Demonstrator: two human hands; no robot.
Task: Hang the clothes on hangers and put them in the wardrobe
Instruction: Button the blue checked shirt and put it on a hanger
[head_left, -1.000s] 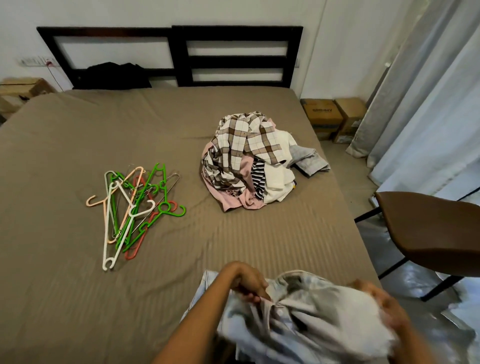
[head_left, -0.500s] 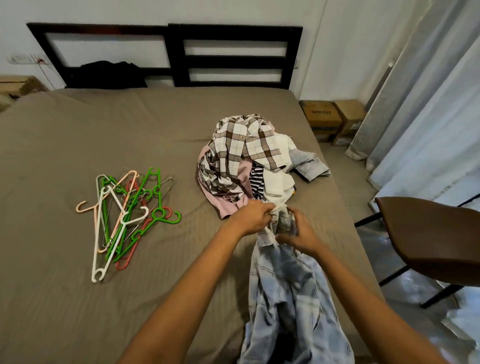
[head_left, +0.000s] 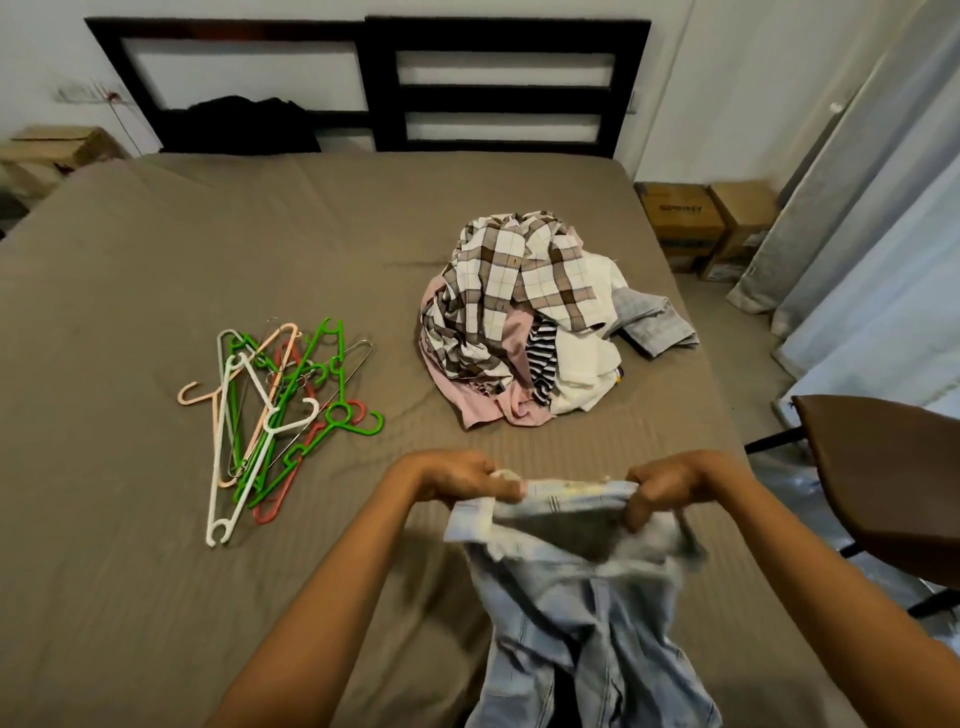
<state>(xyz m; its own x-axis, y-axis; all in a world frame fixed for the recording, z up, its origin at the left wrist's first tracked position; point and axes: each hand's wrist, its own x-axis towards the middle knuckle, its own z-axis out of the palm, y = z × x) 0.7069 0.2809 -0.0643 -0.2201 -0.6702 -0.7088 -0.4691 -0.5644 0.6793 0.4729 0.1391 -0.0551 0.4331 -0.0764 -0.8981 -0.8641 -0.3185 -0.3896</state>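
A light blue checked shirt (head_left: 582, 587) hangs above the near part of the bed, stretched by its collar between my hands. My left hand (head_left: 457, 475) grips the collar's left end and my right hand (head_left: 670, 480) grips its right end. A pile of clothes (head_left: 524, 322), topped by a brown-and-white plaid shirt, lies on the bed beyond my hands. Several plastic hangers (head_left: 275, 410) in green, white, peach and red lie in a heap on the bed to the left.
The brown bed (head_left: 208, 260) has a dark slatted headboard (head_left: 374, 83) with a black garment (head_left: 249, 124) at its foot. A brown chair (head_left: 883, 478) stands at the right, by curtains (head_left: 872, 218) and cardboard boxes (head_left: 701, 223).
My hands have moved apart along the shirt's collar, spreading it out wide. A second ago the shirt was bunched up close to me.
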